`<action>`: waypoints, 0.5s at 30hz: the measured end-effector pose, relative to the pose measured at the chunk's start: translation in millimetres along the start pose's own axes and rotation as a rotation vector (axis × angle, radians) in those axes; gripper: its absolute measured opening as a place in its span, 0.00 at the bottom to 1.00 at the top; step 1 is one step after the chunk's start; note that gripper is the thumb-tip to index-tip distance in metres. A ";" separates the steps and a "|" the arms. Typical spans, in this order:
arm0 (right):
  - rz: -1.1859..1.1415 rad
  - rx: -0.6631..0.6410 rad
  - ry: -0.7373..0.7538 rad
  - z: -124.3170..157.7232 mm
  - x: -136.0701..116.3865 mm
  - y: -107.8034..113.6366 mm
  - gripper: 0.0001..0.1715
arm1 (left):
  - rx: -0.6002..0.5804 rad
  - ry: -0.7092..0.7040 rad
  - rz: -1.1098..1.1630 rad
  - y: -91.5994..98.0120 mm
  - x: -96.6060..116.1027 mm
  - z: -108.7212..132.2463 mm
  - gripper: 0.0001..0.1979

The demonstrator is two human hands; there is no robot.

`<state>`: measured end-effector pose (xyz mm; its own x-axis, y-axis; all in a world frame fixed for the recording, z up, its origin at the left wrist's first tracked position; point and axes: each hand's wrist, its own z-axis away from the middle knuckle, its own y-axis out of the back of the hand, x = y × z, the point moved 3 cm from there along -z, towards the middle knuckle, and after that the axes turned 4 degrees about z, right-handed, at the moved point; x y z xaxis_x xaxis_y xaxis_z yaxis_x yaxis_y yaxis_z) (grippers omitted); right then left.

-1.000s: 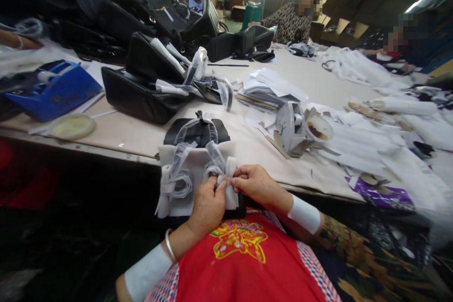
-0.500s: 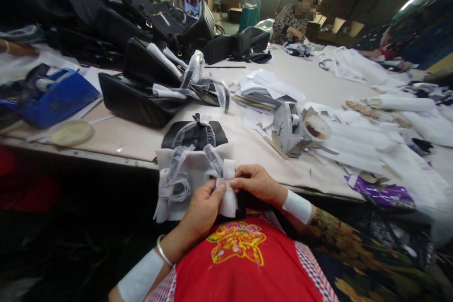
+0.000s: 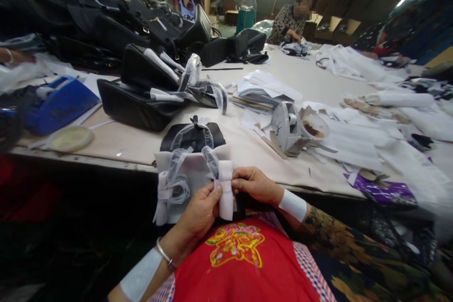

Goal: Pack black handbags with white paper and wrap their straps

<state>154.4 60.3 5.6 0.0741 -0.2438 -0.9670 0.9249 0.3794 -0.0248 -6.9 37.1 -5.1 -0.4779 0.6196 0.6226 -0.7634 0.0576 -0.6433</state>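
A small black bag (image 3: 208,136) lies at the table's front edge, its near side covered by a white foam sheet (image 3: 194,166). Clear plastic wraps its handle straps (image 3: 177,160). On the right side of the sheet, my left hand (image 3: 203,210) pinches a white foam wrap (image 3: 225,200) from the left, thumb on top. Fingers closed, my right hand (image 3: 255,185) grips the same wrap at its right edge. Another white foam wrap (image 3: 162,198) and a coil of clear-covered strap (image 3: 180,189) are at the left of the sheet.
Black bags (image 3: 136,104) lie behind at left, near a blue tape dispenser (image 3: 60,106) and a tape roll (image 3: 71,136). A grey dispenser (image 3: 283,128) stands right of centre, beside stacked paper (image 3: 264,87) and loose white sheets (image 3: 357,148). Across the table, a person (image 3: 290,26) handles something.
Both hands have shifted slightly left in the picture, still at the right foam wrap. The view has shifted a little. At the left, the blurred blue dispenser has moved slightly.
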 end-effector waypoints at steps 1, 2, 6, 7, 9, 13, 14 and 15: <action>0.024 0.015 0.004 1.6 -2.1 -1.5 0.18 | 0.004 0.000 -0.006 -0.2 -0.1 0.4 0.23; 0.059 0.038 0.007 3.2 -4.5 -2.9 0.16 | 0.008 -0.001 -0.015 -0.4 -0.3 0.7 0.23; 0.268 0.135 0.045 5.8 -12.1 -7.6 0.08 | -0.005 0.000 -0.048 -1.9 -2.7 1.2 0.26; 0.314 0.142 0.062 5.0 -12.3 -9.3 0.08 | -0.017 0.007 -0.067 -1.9 -4.1 1.2 0.27; 0.366 0.152 0.081 2.3 -10.1 -12.4 0.10 | -0.035 0.004 -0.133 -0.2 -7.2 0.7 0.27; 0.363 0.256 0.034 0.9 -2.8 -13.6 0.10 | 0.010 -0.081 -0.293 9.3 -10.9 -1.3 0.26; 0.359 0.297 0.023 2.9 -2.8 -12.5 0.11 | 0.026 -0.097 -0.320 11.5 -11.2 -1.6 0.26; 0.351 0.325 0.010 5.6 -3.7 -11.4 0.13 | 0.040 -0.111 -0.341 13.0 -11.2 -1.8 0.26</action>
<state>145.6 51.8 10.9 0.4013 -0.1418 -0.9049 0.9132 0.1382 0.3833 -10.7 32.4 -21.3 -0.2355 0.4815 0.8442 -0.9025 0.2140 -0.3738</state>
